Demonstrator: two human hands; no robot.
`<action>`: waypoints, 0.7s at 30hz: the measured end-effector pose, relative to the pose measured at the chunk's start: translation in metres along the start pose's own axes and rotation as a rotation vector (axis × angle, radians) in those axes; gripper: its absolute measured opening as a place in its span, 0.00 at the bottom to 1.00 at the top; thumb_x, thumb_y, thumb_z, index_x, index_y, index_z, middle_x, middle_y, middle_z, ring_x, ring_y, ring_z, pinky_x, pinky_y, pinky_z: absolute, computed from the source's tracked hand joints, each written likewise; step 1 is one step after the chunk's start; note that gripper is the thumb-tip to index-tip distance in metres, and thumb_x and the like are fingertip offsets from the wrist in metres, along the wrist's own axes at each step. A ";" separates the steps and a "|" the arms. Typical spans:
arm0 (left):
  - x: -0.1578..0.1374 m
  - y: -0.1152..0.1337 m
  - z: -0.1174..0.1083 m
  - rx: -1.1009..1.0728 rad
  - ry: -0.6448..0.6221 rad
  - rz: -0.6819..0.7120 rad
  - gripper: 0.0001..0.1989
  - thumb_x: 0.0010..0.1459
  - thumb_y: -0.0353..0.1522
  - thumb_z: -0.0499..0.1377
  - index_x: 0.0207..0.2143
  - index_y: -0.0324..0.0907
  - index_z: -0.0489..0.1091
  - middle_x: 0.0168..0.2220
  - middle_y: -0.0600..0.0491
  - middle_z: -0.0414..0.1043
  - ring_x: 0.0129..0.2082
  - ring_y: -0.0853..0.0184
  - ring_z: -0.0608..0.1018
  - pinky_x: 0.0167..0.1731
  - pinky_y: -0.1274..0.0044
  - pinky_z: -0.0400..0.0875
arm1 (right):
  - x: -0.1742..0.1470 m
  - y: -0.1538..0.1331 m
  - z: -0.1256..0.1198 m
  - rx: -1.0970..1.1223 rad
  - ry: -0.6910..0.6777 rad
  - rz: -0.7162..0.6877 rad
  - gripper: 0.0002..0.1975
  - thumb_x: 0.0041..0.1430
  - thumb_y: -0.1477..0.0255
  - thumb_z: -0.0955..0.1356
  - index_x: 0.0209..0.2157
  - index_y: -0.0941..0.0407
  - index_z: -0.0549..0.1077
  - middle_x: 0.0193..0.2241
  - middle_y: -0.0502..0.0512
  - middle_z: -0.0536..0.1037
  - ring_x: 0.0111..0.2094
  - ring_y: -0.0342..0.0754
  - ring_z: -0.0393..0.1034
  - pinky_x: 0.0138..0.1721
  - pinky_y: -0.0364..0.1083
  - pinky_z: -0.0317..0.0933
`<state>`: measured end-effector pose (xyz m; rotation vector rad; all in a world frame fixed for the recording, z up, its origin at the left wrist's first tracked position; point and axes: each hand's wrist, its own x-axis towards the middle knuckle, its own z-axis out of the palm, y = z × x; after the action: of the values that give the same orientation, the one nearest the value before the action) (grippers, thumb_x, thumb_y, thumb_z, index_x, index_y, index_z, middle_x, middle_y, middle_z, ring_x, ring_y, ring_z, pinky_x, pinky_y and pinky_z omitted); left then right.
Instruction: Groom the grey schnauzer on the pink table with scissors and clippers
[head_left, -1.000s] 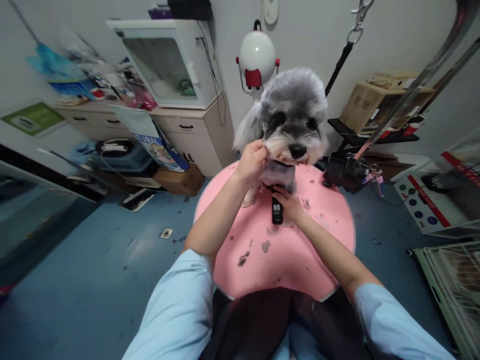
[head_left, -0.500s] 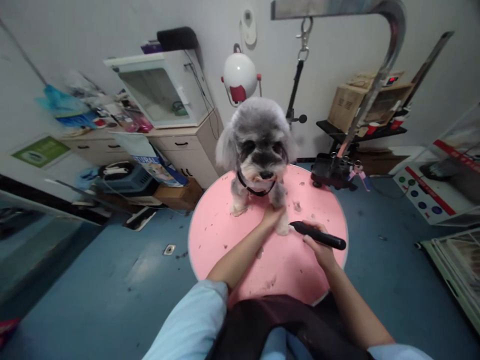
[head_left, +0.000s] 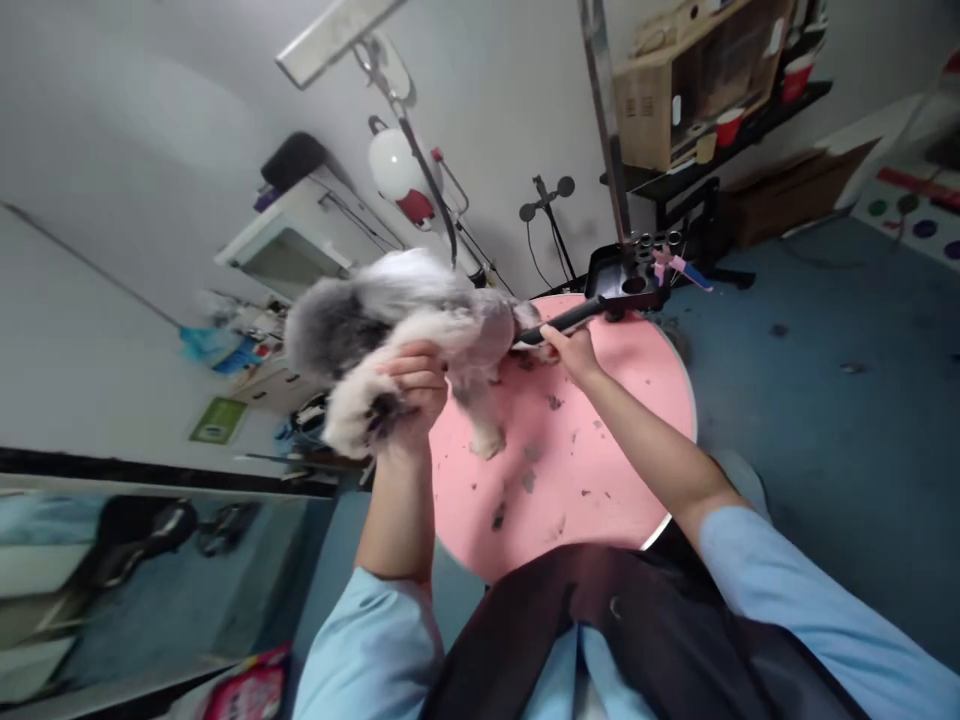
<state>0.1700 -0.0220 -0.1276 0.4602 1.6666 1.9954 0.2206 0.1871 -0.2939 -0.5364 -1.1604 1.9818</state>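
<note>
The grey and white dog (head_left: pixel 487 325) is side-on at the far left part of the pink round table (head_left: pixel 637 400), its head at the left. My left hand (head_left: pixel 420 385) is wrapped round a raised, fluffy white leg of the dog, with dark paw pads showing beside my fingers. Another leg of the dog stands on the tabletop. In my right hand (head_left: pixel 574 355) is a slim black hair clipper (head_left: pixel 574 318), its head pointing left, at or close to the dog's body. Whether the blade touches the coat I cannot tell.
Cut hair tufts (head_left: pixel 529 480) lie on the table. A metal grooming arm (head_left: pixel 604 120) rises behind it, its strap hanging over the dog. At the table's far edge, a black tray (head_left: pixel 615 275) holds scissors and pink-blue tools. A wooden cabinet (head_left: pixel 652 110) stands back right.
The dog has turned from facing me to side-on, head left. My left hand has moved up and left with a raised leg; my right hand carried the clipper farther away. The view has tilted.
</note>
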 end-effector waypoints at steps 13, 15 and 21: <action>-0.049 -0.020 0.003 0.011 0.036 0.154 0.22 0.61 0.44 0.69 0.29 0.47 0.59 0.06 0.71 0.39 0.08 0.78 0.37 0.11 0.79 0.37 | -0.016 -0.004 0.060 -0.025 -0.034 -0.076 0.20 0.56 0.51 0.74 0.25 0.51 0.69 0.19 0.48 0.74 0.25 0.48 0.74 0.29 0.46 0.71; -0.053 -0.020 0.004 -0.068 0.083 0.216 0.20 0.63 0.38 0.69 0.30 0.47 0.59 0.06 0.72 0.46 0.08 0.79 0.34 0.10 0.80 0.35 | -0.015 0.001 0.063 0.095 0.013 0.027 0.23 0.58 0.48 0.73 0.26 0.51 0.68 0.17 0.47 0.71 0.22 0.46 0.71 0.24 0.44 0.68; -0.048 -0.031 0.002 -0.476 0.083 0.497 0.10 0.67 0.23 0.63 0.37 0.44 0.66 0.20 0.68 0.77 0.08 0.80 0.57 0.11 0.89 0.55 | -0.038 0.003 0.081 0.532 0.296 0.472 0.22 0.56 0.54 0.79 0.31 0.51 0.67 0.16 0.39 0.67 0.17 0.40 0.64 0.17 0.39 0.61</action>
<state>0.2152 -0.0438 -0.1550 0.6614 1.1233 2.7047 0.1884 0.1120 -0.2567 -0.8322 -0.3101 2.3822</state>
